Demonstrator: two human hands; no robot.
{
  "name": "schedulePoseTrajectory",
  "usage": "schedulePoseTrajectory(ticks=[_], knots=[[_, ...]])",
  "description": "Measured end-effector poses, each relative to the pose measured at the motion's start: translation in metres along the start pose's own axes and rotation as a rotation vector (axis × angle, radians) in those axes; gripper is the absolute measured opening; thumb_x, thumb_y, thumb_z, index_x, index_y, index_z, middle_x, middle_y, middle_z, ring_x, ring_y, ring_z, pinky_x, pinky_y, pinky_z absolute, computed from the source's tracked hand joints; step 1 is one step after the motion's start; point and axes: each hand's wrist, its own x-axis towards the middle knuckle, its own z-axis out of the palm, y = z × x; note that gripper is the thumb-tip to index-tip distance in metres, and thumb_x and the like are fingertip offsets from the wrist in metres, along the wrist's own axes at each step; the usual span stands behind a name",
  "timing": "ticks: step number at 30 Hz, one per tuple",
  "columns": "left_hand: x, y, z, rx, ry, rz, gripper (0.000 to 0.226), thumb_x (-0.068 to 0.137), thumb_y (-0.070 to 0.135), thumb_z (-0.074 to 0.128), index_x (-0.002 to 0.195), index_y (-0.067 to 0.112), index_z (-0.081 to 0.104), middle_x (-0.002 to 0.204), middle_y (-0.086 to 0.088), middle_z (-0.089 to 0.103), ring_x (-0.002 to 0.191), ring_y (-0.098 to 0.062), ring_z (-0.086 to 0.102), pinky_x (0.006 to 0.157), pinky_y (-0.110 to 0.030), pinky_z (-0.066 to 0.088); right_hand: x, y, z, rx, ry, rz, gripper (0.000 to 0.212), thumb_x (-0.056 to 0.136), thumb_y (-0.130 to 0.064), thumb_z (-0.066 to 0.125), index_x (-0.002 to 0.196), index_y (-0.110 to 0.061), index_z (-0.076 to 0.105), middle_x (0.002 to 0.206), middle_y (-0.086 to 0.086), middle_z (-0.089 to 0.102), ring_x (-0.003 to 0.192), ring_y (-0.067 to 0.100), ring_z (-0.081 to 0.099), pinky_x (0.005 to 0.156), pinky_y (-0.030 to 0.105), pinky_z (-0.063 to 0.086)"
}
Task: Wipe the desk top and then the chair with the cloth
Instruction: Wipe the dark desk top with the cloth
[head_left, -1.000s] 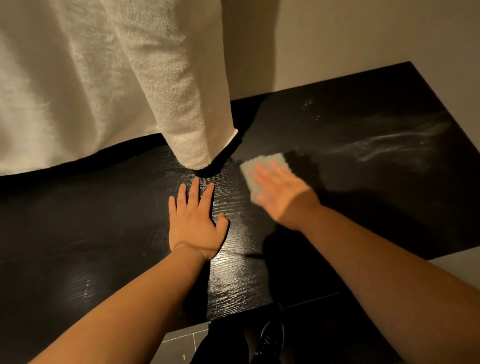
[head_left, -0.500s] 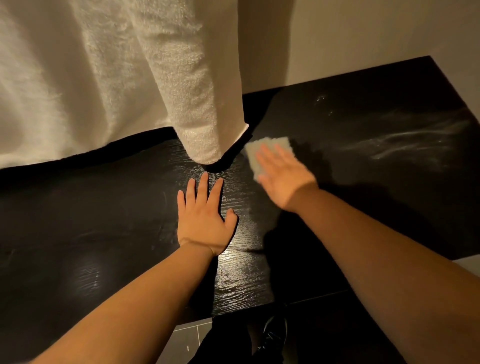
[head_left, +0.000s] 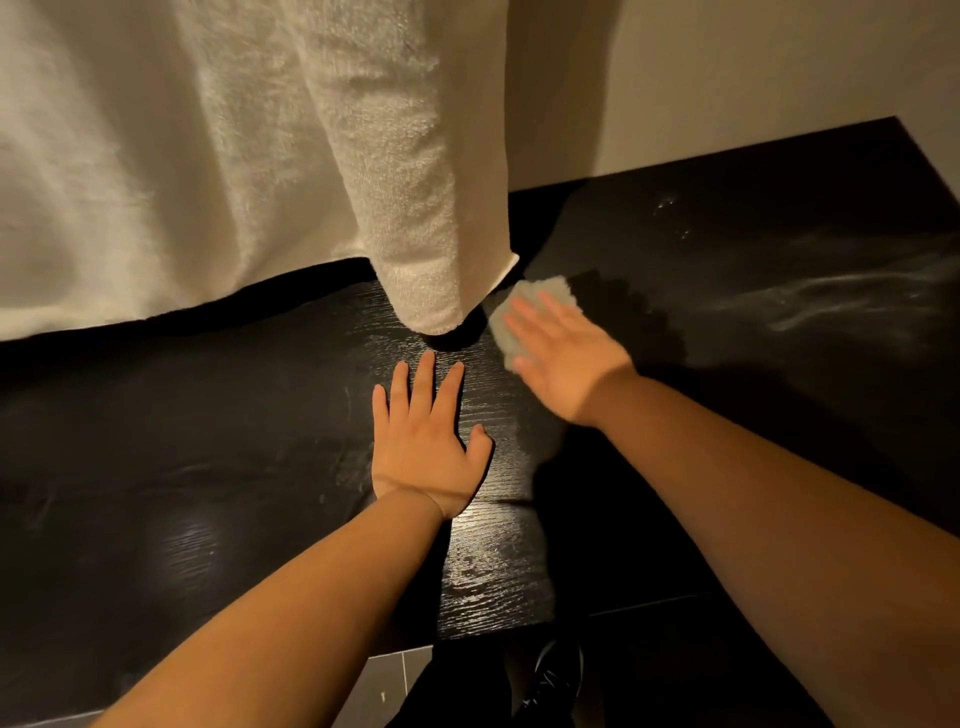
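Note:
The black wood-grain desk top fills most of the view. A small pale cloth lies on it near the middle back, just right of the curtain's hem. My right hand presses flat on the cloth, fingers spread and slightly blurred, covering most of it. My left hand rests flat and open on the desk, closer to me and to the left of the cloth, holding nothing. No chair is in view.
A cream curtain hangs over the back left of the desk, one fold nearly touching the cloth. A beige wall stands behind. Dusty streaks mark the desk's right side. Grey floor tiles and a dark shoe show below the front edge.
My right hand has slid the cloth away from me toward the curtain's hem. My left hand has stayed flat in place on the desk.

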Motion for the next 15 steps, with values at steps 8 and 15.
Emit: schedulePoseTrajectory(ticks=[8,15], knots=[[0.000,0.000,0.001,-0.006,0.006,0.009,0.079,0.093,0.058,0.041,0.165,0.030,0.024,0.175,-0.005,0.012,0.161,-0.034,0.005,0.129,-0.057,0.005,-0.002,-0.026,0.006,0.166,-0.003,0.176,0.060,0.105,-0.043,0.021,0.161,-0.022,0.024,0.169,0.002,0.018,0.156,0.035,0.004,0.127,0.048,0.007],[-0.003,0.001,-0.005,-0.015,0.008,0.008,0.078,0.093,0.057,0.044,0.164,0.027,0.030,0.174,-0.008,0.016,0.160,-0.036,0.009,0.128,-0.059,0.009,-0.046,-0.011,0.003,0.135,-0.105,-0.065,0.068,0.101,-0.052,0.021,0.160,-0.020,0.029,0.168,0.000,0.023,0.157,0.026,0.012,0.127,0.046,0.015]])
